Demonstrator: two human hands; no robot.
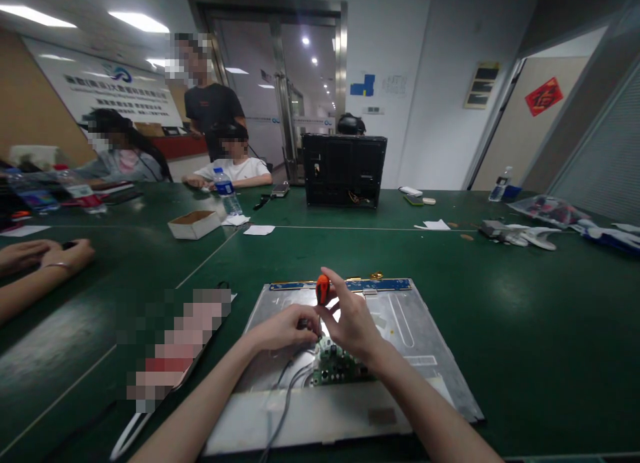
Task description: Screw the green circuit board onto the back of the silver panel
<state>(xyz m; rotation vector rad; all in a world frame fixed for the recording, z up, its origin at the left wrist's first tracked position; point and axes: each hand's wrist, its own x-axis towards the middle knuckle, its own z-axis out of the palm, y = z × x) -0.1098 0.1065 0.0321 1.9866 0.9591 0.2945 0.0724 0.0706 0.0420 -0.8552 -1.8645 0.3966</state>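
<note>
In the head view, my right hand (353,316) grips a screwdriver (323,291) by its orange and black handle. It stands upright, with its shaft pointing down toward a green circuit board (337,366). Close beside the shaft, my left hand (293,326) has its fingers pinched together near the board's upper left edge; what lies between the fingertips is hidden. The circuit board rests on a silver display panel (425,343) lying flat on the table. Along the panel's far edge runs a narrow blue circuit strip (387,285). Grey cables (286,409) trail from the board toward me.
A pixelated flat object (185,339) with a white strap lies left of the panel. Another person's hands (65,255) are at the far left. Beyond stand a white open box (194,225), a water bottle (226,191) and a black monitor housing (345,171) on the green table (530,329).
</note>
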